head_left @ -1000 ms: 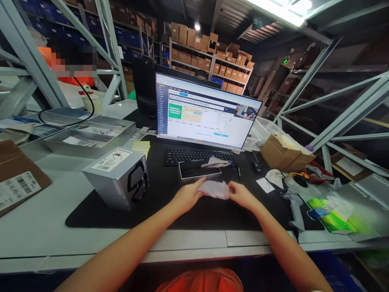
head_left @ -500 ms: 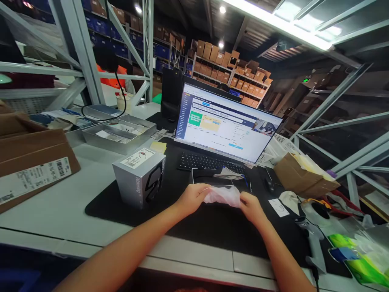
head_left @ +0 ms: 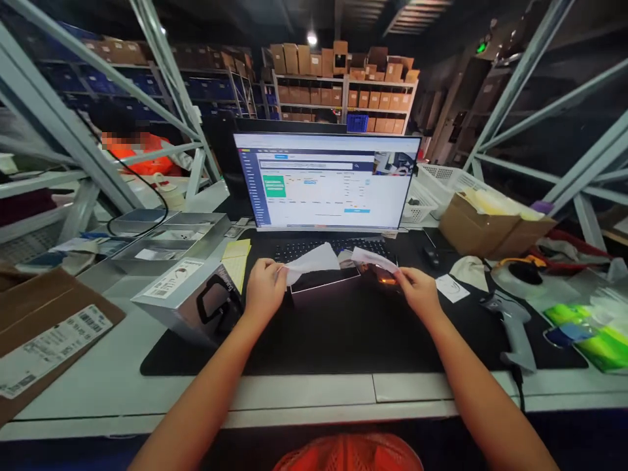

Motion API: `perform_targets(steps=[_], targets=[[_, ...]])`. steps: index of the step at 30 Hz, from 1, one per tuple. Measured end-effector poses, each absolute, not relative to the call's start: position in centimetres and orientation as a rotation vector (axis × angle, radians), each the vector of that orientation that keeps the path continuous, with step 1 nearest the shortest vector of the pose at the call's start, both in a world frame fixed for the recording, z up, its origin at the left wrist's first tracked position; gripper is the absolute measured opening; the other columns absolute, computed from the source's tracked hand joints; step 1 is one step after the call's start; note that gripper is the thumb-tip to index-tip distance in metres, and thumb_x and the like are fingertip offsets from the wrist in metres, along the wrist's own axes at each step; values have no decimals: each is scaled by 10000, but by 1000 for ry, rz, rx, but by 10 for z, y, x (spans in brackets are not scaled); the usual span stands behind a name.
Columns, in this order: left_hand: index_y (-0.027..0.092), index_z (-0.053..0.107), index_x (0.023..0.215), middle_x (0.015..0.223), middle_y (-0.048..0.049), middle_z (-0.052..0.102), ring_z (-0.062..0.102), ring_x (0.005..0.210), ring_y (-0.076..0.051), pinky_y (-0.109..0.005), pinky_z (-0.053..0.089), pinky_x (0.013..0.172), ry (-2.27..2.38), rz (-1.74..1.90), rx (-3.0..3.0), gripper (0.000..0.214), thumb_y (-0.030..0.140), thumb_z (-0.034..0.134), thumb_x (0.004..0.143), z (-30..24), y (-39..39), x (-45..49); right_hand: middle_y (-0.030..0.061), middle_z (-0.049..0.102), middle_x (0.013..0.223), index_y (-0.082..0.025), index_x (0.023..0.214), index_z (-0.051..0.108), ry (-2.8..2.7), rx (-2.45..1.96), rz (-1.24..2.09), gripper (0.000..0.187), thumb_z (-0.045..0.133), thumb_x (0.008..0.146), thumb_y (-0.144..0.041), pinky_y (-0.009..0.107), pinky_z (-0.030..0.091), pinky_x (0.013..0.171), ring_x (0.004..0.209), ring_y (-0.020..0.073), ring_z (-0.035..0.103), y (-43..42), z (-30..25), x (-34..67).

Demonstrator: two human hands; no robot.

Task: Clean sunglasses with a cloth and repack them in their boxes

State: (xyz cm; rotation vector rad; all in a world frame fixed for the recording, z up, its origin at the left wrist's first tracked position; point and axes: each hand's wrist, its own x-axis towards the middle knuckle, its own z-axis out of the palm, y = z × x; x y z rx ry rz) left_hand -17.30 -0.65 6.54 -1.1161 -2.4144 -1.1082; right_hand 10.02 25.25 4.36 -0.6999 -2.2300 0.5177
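My left hand (head_left: 265,293) pinches a thin white wrapping sheet (head_left: 314,258) that slants up to the right. A second white flap (head_left: 375,257) is pinched in my right hand (head_left: 419,289); whether both are one sheet is unclear. Under that flap, near my right fingertips, shows a dark glossy object (head_left: 386,277) with an orange glint; its kind cannot be made out. Between the hands a dark open box (head_left: 324,281) with a pale edge lies on the black mat (head_left: 338,340). Beside my left forearm a silver-grey carton (head_left: 184,307) with a white label stands tilted in view.
A monitor (head_left: 328,196) stands behind a keyboard (head_left: 284,251). On the right are a mouse (head_left: 430,256), a barcode scanner (head_left: 513,330), a white card (head_left: 452,288) and a cardboard box (head_left: 490,222). At left lie a brown carton (head_left: 53,333) and metal trays (head_left: 196,242). A person in orange (head_left: 147,157) sits beyond the frame.
My hands have moved apart, and the white wrapping, bunched between them before, is now spread into two flaps. A dark glossy object shows at the right. The head view has levelled and shifted.
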Motion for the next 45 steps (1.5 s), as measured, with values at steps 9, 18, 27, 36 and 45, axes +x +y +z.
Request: perform_targets(steps=[9, 18, 27, 36, 45], targets=[[175, 730, 1066, 1090, -135, 685, 672, 970, -268, -370, 498, 882, -2595, -112, -1705, 365, 244, 392, 947, 95, 29, -160, 87, 767, 951, -181, 993, 771, -2123, -669, 617, 313, 530, 970, -379, 313, 481, 829, 888, 226, 689, 246, 50, 103], [219, 709, 1201, 1177, -90, 754, 720, 1032, -265, -318, 541, 863, -2676, 73, -2059, 595, 610, 314, 989, 95, 87, -145, 67, 766, 956, -185, 966, 766, -2154, -577, 649, 272, 546, 986, -345, 285, 442, 851, 893, 198, 675, 237, 54, 102], [180, 627, 1275, 1335, -135, 655, 626, 1228, -291, -443, 490, 1055, -2148, -647, -1771, 374, 375, 464, 1001, 118, 42, -115, 50, 760, 831, -189, 931, 756, -2178, -440, 552, 214, 579, 983, -299, 295, 444, 757, 779, 184, 676, 236, 45, 96], [241, 743, 1023, 1314, -81, 659, 500, 1378, -275, -489, 409, 1161, -1941, -1139, -2299, 188, 262, 573, 946, 113, 53, -138, 31, 752, 789, -196, 878, 733, -2234, -306, 467, 283, 552, 1009, -369, 294, 452, 703, 710, 166, 662, 223, 41, 90], [242, 788, 912, 1257, -94, 667, 569, 1256, -287, -474, 441, 1109, -2109, -982, -2478, 233, 224, 556, 917, 107, 56, -129, 30, 663, 698, -182, 857, 741, -2268, -216, 227, 329, 531, 1024, -371, 301, 392, 656, 660, 151, 587, 215, 44, 88]])
